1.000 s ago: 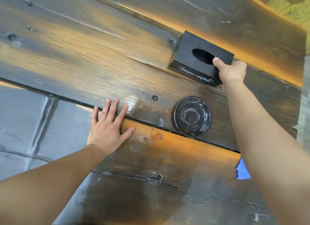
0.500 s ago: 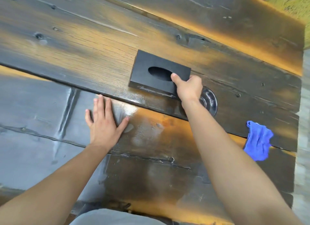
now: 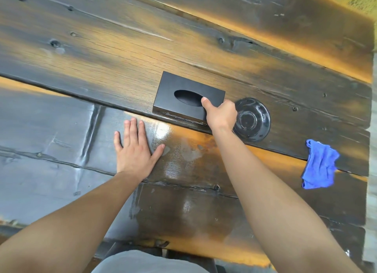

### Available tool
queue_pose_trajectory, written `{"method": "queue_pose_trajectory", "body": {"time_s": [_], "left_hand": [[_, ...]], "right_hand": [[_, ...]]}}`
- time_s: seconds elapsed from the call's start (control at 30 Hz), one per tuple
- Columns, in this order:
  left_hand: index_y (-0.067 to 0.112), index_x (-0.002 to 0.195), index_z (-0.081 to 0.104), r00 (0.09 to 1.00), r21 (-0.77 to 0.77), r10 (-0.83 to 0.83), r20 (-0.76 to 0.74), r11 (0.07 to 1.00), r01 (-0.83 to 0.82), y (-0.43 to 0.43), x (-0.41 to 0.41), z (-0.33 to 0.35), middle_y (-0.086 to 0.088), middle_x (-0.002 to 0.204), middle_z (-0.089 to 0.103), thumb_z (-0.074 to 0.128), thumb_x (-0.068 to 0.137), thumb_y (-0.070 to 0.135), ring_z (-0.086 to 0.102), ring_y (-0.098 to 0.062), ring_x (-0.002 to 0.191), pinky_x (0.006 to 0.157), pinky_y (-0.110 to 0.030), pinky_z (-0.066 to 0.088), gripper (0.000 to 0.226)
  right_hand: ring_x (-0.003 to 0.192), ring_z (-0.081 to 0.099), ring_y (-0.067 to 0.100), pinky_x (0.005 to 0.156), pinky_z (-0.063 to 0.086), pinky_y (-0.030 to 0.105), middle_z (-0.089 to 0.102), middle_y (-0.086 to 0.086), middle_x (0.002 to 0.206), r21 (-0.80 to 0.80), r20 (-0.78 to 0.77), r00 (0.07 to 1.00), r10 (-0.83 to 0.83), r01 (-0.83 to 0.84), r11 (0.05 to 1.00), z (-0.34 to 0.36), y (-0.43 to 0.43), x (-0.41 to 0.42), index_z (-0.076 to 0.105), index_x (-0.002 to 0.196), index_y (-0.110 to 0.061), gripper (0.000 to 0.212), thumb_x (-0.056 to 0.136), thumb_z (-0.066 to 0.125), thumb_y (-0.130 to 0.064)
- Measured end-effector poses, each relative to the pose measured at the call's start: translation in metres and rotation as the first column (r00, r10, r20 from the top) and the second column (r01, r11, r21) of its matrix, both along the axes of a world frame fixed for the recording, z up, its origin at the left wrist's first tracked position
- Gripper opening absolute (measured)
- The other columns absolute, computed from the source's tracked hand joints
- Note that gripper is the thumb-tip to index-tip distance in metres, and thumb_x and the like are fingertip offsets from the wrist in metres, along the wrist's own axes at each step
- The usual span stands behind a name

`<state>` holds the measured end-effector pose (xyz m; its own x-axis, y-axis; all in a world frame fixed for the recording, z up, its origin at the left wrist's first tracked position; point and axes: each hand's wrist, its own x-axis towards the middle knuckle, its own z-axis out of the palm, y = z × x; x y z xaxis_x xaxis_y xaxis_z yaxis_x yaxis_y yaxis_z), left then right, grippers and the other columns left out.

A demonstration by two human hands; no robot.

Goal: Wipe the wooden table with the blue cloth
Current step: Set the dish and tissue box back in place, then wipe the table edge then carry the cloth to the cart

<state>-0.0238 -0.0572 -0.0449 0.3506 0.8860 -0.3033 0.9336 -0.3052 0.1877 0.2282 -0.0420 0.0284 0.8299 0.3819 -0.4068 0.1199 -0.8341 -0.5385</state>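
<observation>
Table (image 3: 102,73): dark, glossy wooden planks fill the view.
Right hand (image 3: 221,114): clamped on the near right corner of a black tissue box (image 3: 183,89), thumb on top.
Left hand (image 3: 135,148): flat on the wood, fingers spread, holding nothing.
Blue cloth (image 3: 319,164): crumpled near the right edge, untouched.
Black dish (image 3: 255,120): just beside the box.
</observation>
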Motion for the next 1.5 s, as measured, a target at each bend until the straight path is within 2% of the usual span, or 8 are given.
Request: {"method": "queue_pose_trajectory", "body": {"time_s": [0.3, 0.43, 0.53, 0.67, 0.83, 0.93, 1.17, 1.5], "left_hand": [[0.009, 0.165, 0.007, 1.000, -0.014, -0.001, 0.006, 1.000, 0.002, 0.001, 0.001, 0.001, -0.012, 0.174, 0.004, 0.034, 0.096, 0.073, -0.005, -0.028, 0.161, 0.126, -0.057, -0.003, 0.098], [0.004, 0.161, 0.016, 0.995, -0.074, 0.090, 0.044, 0.994, -0.086, 0.002, 0.018, 0.013, -0.018, 0.172, 0.009, 0.054, 0.092, 0.055, -0.001, -0.034, 0.160, 0.125, -0.059, 0.002, 0.094], [0.004, 0.151, 0.036, 0.957, -0.034, 0.177, 0.231, 0.984, -0.174, -0.018, 0.038, 0.028, -0.020, 0.163, 0.028, 0.056, 0.083, 0.039, 0.020, -0.038, 0.154, 0.120, -0.059, 0.014, 0.080], [0.007, 0.142, 0.047, 0.940, -0.028, -0.061, 0.336, 0.997, 0.075, -0.081, 0.079, 0.035, -0.017, 0.151, 0.041, 0.055, 0.083, 0.038, 0.037, -0.036, 0.143, 0.114, -0.056, 0.028, 0.068], [0.012, 0.155, 0.037, 0.851, -0.022, -0.425, 0.309, 0.891, 0.453, -0.163, 0.157, 0.026, -0.013, 0.165, 0.032, 0.048, 0.092, 0.049, 0.023, -0.032, 0.156, 0.123, -0.057, 0.022, 0.074], [0.014, 0.160, 0.030, 0.805, -0.006, -0.528, 0.270, 0.835, 0.550, -0.197, 0.215, 0.016, -0.012, 0.171, 0.022, 0.041, 0.093, 0.057, 0.013, -0.030, 0.160, 0.125, -0.057, 0.014, 0.080], [0.027, 0.166, 0.006, 0.838, -0.027, -0.542, 0.069, 0.838, 0.544, -0.234, 0.279, -0.010, -0.004, 0.175, -0.003, 0.013, 0.095, 0.075, -0.012, -0.027, 0.161, 0.123, -0.064, -0.007, 0.086], [0.025, 0.166, 0.010, 0.852, 0.017, -0.524, 0.006, 0.852, 0.524, -0.243, 0.283, -0.016, -0.006, 0.175, 0.001, 0.019, 0.097, 0.074, -0.008, -0.029, 0.161, 0.124, -0.064, -0.003, 0.086]], "right_hand": [[0.095, 0.063, 0.030, 0.070, 0.044, 0.036, 0.061, 0.005, 0.096, -0.029, -0.013, 0.999, 0.050, -0.050, 0.998, 0.009, -0.007, -0.006, 0.056, 0.107, -0.009, 0.059, 0.087, 0.064, -0.064], [0.130, 0.056, 0.029, 0.098, 0.047, 0.039, 0.060, 0.009, 0.140, 0.050, 0.045, 0.997, 0.066, -0.068, 0.996, 0.020, -0.036, -0.008, 0.042, 0.147, -0.007, 0.071, 0.096, 0.055, -0.056], [0.131, 0.056, 0.021, 0.106, 0.046, 0.037, 0.061, 0.004, 0.141, 0.118, 0.098, 0.990, 0.100, -0.111, 0.987, 0.016, -0.087, -0.005, 0.050, 0.144, -0.013, 0.059, 0.099, 0.051, -0.050], [0.128, 0.056, 0.020, 0.103, 0.044, 0.034, 0.065, 0.002, 0.134, 0.056, 0.214, 0.969, 0.121, -0.136, 0.989, -0.002, -0.179, 0.023, 0.058, 0.135, -0.015, 0.045, 0.101, 0.050, -0.043], [0.123, 0.055, 0.036, 0.104, 0.043, 0.045, 0.065, 0.012, 0.131, -0.047, 0.382, 0.915, 0.134, -0.126, 0.991, -0.027, -0.283, 0.111, 0.058, 0.133, -0.008, 0.043, 0.100, 0.054, -0.035], [0.141, 0.041, 0.031, 0.110, 0.038, 0.051, 0.049, 0.006, 0.153, -0.137, 0.421, 0.896, 0.143, -0.093, 0.986, -0.032, -0.317, 0.173, 0.050, 0.145, -0.019, 0.055, 0.098, 0.053, -0.046], [0.155, 0.007, 0.027, 0.112, 0.023, 0.059, 0.008, -0.006, 0.170, -0.314, 0.314, 0.907, 0.281, -0.180, 0.932, -0.043, -0.336, 0.262, 0.024, 0.154, -0.045, 0.070, 0.092, 0.042, -0.071], [0.154, 0.011, 0.031, 0.111, 0.030, 0.052, 0.021, -0.002, 0.167, -0.276, 0.327, 0.897, 0.296, -0.209, 0.938, -0.072, -0.346, 0.276, 0.032, 0.154, -0.040, 0.056, 0.101, 0.037, -0.059]]}}
